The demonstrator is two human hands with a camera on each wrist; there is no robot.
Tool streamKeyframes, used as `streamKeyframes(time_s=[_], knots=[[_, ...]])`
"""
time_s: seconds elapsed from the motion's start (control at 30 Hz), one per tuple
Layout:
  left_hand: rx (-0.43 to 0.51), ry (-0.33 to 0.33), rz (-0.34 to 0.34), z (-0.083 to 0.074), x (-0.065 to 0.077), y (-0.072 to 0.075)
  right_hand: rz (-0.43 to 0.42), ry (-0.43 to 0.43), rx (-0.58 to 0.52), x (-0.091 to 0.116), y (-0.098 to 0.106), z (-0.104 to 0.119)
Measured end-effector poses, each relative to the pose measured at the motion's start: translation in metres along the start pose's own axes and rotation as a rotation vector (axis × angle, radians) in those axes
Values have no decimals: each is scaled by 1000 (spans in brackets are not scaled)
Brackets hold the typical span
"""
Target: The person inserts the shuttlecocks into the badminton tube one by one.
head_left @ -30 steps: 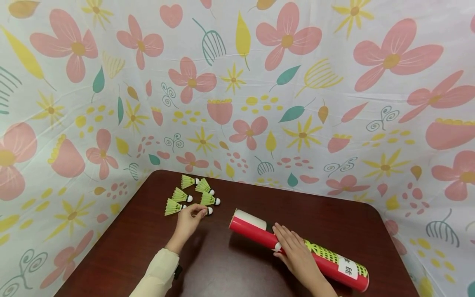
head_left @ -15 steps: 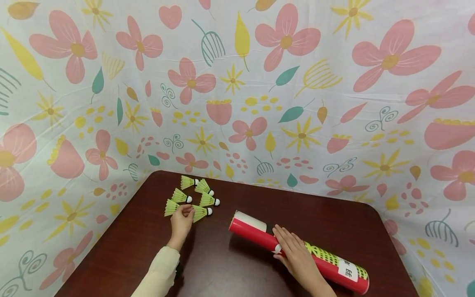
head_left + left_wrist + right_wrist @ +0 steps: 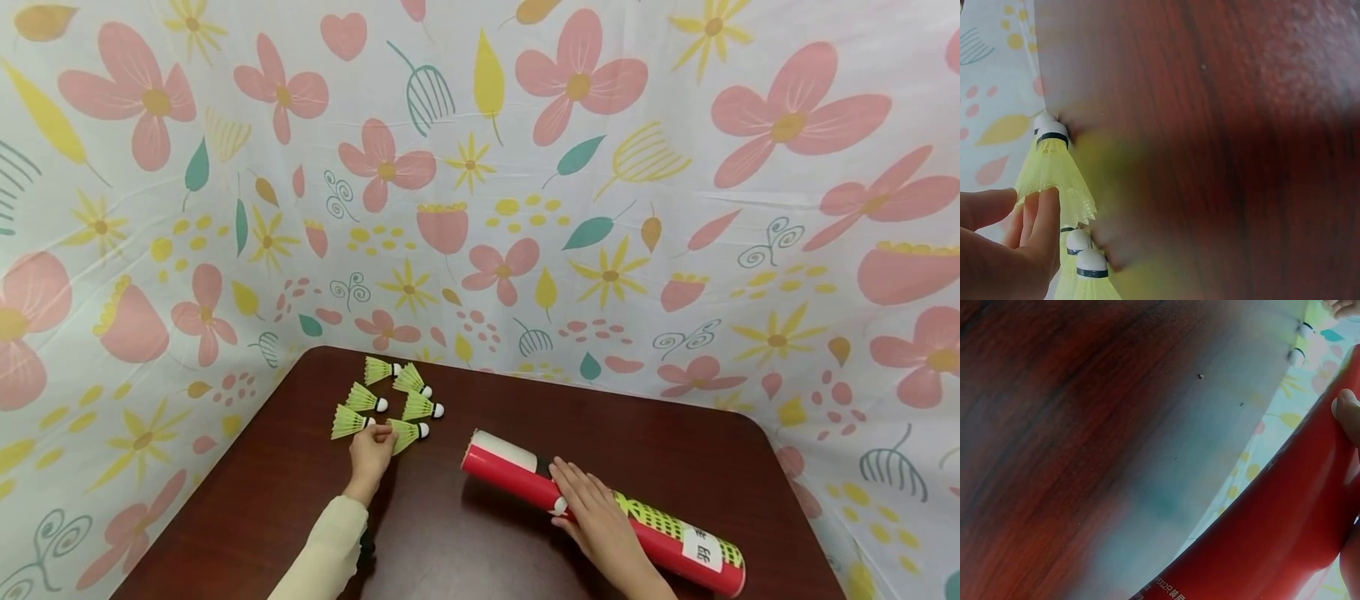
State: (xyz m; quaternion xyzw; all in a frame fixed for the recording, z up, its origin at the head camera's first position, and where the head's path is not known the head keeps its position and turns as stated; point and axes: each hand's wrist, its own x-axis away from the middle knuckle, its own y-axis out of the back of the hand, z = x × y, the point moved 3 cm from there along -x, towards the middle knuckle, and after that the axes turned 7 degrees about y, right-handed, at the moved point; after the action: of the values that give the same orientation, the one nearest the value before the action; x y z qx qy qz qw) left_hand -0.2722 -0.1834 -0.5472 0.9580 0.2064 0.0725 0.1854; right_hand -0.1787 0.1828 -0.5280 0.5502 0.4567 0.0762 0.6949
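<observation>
In the head view my left hand (image 3: 372, 454) is at the skirt of the nearest yellow shuttlecock (image 3: 407, 433), which lies with its white cork to the right. The left wrist view shows thumb and fingers (image 3: 1047, 215) pinching the skirt's open rim. Several more shuttlecocks (image 3: 423, 406) lie grouped just behind it, corks also pointing right. My right hand (image 3: 600, 521) grips the middle of a red shuttlecock tube (image 3: 510, 473), its fingers lying across the top. In the right wrist view the thumb (image 3: 1349, 415) is against the tube's side.
A dark brown wooden table (image 3: 450, 533) carries everything. Behind and beside it hangs a white cloth (image 3: 480, 208) printed with flowers and leaves. A white label (image 3: 702, 547) is stuck near the tube's right end.
My left hand has drawn back left from over the nearest shuttlecock, uncovering its skirt, then settled at the skirt's rim. The right hand and tube have stayed put.
</observation>
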Motion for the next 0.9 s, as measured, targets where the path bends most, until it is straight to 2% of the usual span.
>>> streamKeyframes(time_s=[0.2,0.4,0.63,0.9], knots=[[11,10,20,2,0,2,-6,2,8,-1,0,0],[-27,-14,3,3,1,6,-14,16,14,-2,1,1],[-86,-55,-21,7,1,12,-25,31,12,-4,1,1],[-92,-125,-34,3,5,19,-31,36,11,-6,2,1]])
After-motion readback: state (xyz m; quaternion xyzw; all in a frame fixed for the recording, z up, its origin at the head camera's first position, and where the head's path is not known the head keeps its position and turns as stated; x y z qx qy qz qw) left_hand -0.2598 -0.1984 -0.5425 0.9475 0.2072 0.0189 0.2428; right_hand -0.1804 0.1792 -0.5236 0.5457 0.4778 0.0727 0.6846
